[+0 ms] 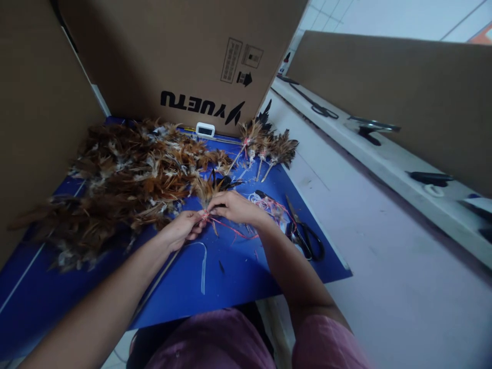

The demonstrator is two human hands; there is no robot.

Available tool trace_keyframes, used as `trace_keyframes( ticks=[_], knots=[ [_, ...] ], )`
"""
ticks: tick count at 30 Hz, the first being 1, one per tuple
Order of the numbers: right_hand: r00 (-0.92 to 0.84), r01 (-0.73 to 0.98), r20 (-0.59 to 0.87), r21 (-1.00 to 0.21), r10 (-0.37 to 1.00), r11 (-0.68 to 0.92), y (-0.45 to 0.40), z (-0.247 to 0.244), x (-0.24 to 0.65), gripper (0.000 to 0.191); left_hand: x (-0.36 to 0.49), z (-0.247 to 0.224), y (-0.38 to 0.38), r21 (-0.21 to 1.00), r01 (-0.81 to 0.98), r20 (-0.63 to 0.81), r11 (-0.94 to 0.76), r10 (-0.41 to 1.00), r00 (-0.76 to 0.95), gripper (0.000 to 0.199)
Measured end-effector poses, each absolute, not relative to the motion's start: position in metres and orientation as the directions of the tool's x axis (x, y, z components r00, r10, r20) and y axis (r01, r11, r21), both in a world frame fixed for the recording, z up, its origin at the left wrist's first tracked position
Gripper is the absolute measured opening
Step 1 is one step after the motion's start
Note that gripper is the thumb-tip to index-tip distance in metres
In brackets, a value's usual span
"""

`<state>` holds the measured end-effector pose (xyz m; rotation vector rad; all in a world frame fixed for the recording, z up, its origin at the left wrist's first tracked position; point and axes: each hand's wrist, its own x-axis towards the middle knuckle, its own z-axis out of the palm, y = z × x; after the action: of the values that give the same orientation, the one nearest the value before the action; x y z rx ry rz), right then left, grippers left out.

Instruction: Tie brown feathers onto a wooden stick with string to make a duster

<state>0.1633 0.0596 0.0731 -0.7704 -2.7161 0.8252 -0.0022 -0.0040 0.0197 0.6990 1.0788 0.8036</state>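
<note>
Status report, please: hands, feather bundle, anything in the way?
Left hand gripping feather bundle at its base. Right hand at its pink string. Scissors lie to the right, clear of both hands.

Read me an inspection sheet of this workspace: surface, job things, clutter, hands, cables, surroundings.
Surface: blue mat, scattered with feather scraps.
Job's things: feather bundle with pink string at its base; brown feather pile on the left; tied feather bundles at the far right.
Clutter: black-handled scissors, clear strip, small white-framed display.
Hands: left hand holds the bundle's base; right hand is at the string, grip unclear.
Cables: none identifiable.
Surroundings: cardboard panel with upside-down YUETU lettering; white ledge holding tools.
</note>
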Motion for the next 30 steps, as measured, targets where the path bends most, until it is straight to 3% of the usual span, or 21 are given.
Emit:
trace_keyframes(
  ticks=[11,23,26,30],
  knots=[
    [-0.877,0.43,-0.015,-0.467,0.48,0.773,0.058,0.086,0.158,0.02,-0.005,0.016,-0.001,0.788,-0.272,-0.481,0.552,0.828,0.287,0.023],
    [-0.759,0.607,-0.015,-0.376,0.65,0.7,0.051,0.077,0.152,0.014,-0.006,0.015,-0.003,0.776,-0.308,-0.482,0.55,0.832,0.273,0.021],
    [-0.715,0.643,-0.002,-0.391,0.699,0.658,0.049,0.076,0.15,0.011,-0.006,0.014,-0.002,0.782,-0.302,-0.48,0.545,0.836,0.268,0.022],
    [-0.668,0.65,0.065,-0.434,0.741,0.624,0.049,0.072,0.149,0.022,-0.008,0.013,-0.001,0.772,-0.325,-0.476,0.547,0.835,0.274,0.022]
  ],
)
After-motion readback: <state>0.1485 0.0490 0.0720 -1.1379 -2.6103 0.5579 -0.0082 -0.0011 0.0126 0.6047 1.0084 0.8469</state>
